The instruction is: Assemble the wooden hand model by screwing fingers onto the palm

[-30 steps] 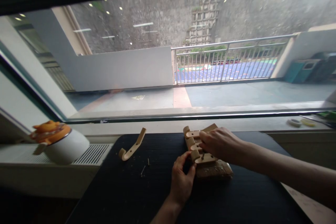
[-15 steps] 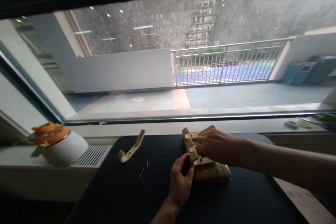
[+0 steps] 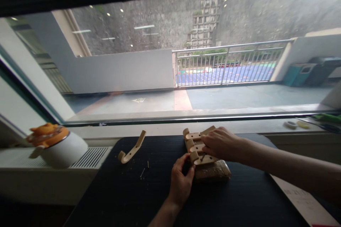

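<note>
A wooden board [image 3: 211,171] with three wooden hooks on it lies on the black table [image 3: 128,195]. My left hand [image 3: 181,181] pinches the curled end of the nearest hook [image 3: 202,158], fingers closed. My right hand [image 3: 221,144] rests over the hooks with fingers curled down onto them; something thin and dark, perhaps a screw, pokes out under its fingertips, too small to name. A single loose wooden hook [image 3: 132,148] lies to the left. Small screws [image 3: 145,169] lie on the table between it and my left hand.
A white pot with an orange figure lid [image 3: 57,143] stands on the vent grille [image 3: 90,156] at the left. The window sill [image 3: 165,127] runs behind the table, with small round objects [image 3: 295,125] at its right. A paper sheet [image 3: 303,202] lies at the table's right edge.
The view has shifted slightly; both hands stay on the hooked board. My left hand's fingers have closed a little more on the nearest hook's end.
</note>
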`<action>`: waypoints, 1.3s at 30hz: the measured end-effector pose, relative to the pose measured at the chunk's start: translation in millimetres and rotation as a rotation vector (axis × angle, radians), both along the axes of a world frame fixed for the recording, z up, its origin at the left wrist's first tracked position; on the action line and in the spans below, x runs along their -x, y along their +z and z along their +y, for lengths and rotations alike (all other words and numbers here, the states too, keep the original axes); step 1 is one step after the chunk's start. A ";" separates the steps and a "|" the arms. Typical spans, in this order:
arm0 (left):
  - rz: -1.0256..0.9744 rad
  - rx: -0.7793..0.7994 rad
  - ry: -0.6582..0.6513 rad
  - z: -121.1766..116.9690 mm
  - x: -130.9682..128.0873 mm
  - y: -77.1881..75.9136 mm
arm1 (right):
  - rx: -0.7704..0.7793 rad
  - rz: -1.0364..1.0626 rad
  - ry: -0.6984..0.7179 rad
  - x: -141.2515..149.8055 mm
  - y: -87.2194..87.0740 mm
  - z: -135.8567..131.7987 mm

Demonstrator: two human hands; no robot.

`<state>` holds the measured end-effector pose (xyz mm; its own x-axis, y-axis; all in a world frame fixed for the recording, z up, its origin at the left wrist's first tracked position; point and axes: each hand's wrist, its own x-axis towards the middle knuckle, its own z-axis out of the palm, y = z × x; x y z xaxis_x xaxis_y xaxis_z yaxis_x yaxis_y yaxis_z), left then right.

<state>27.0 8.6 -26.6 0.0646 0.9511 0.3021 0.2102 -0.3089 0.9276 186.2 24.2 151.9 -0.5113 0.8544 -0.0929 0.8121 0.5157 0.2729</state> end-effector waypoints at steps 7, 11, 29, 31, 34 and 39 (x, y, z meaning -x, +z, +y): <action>0.016 0.010 -0.005 0.3 0.2 0.3 | 0.044 -0.016 0.218 7.3 -0.6 1.1; 0.011 0.014 -0.004 0.1 0.6 -1.2 | 0.066 -0.018 0.262 8.5 -5.6 4.0; -0.016 0.006 -0.026 2.3 0.5 -6.6 | 0.110 -0.052 0.059 6.3 12.4 0.0; -0.021 0.009 -0.026 1.9 0.5 -7.2 | 0.119 -0.069 0.116 5.9 13.1 1.2; -0.017 0.024 -0.021 1.0 0.4 -6.9 | 0.117 -0.070 0.185 6.1 7.1 5.7; 0.008 0.024 -0.019 -0.3 1.0 -5.4 | 0.118 -0.038 0.195 8.0 -5.1 8.7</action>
